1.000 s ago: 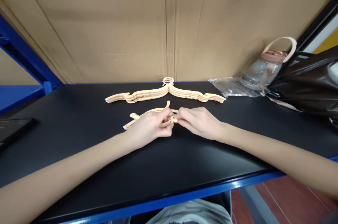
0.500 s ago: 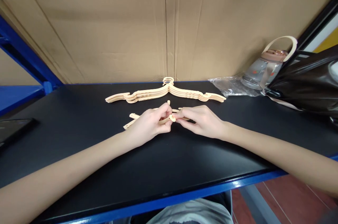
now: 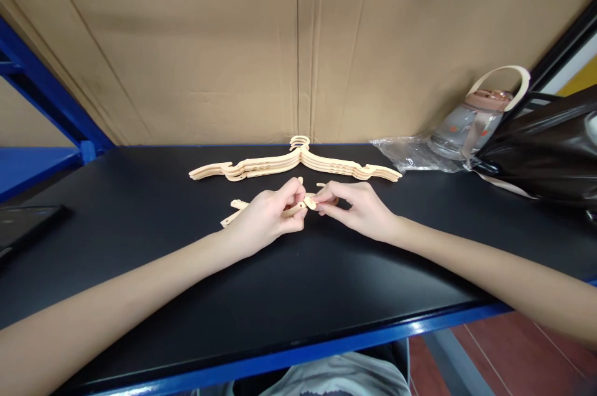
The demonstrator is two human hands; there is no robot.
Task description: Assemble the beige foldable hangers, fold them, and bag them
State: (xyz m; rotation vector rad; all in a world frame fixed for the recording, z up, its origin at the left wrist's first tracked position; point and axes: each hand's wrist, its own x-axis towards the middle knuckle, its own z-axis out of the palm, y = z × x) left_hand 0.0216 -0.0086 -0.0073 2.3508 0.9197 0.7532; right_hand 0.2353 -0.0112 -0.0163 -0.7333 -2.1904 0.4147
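Observation:
My left hand [image 3: 268, 212] is closed on a cream hanger arm [image 3: 295, 209], whose end with a hole pokes out past the fingertips. A small, rounded cream hanger piece [image 3: 310, 202] is pinched between the thumb and fingers of my right hand [image 3: 366, 211]. The two parts are very close together; whether they touch I cannot tell. Other cream hanger parts [image 3: 231, 219] lie on the table behind and beside my left hand, partly hidden by it. Beyond both hands lies a stack of cream folding hangers [image 3: 270, 164], hooks pointing to the back.
The black table [image 3: 261, 315] has a blue front edge. A clear bottle [image 3: 473, 122] with a looped handle stands at the back right, by a plastic bag [image 3: 415, 153] and a dark bag [image 3: 550, 153]. A phone-like dark object [image 3: 28, 225] lies far left. Cardboard [image 3: 196, 48] closes the back.
My right hand has drawn slightly away from my left, and the small piece has turned so that its rounded end shows more. The hanger arm's holed end is now visible. The view has shifted slightly.

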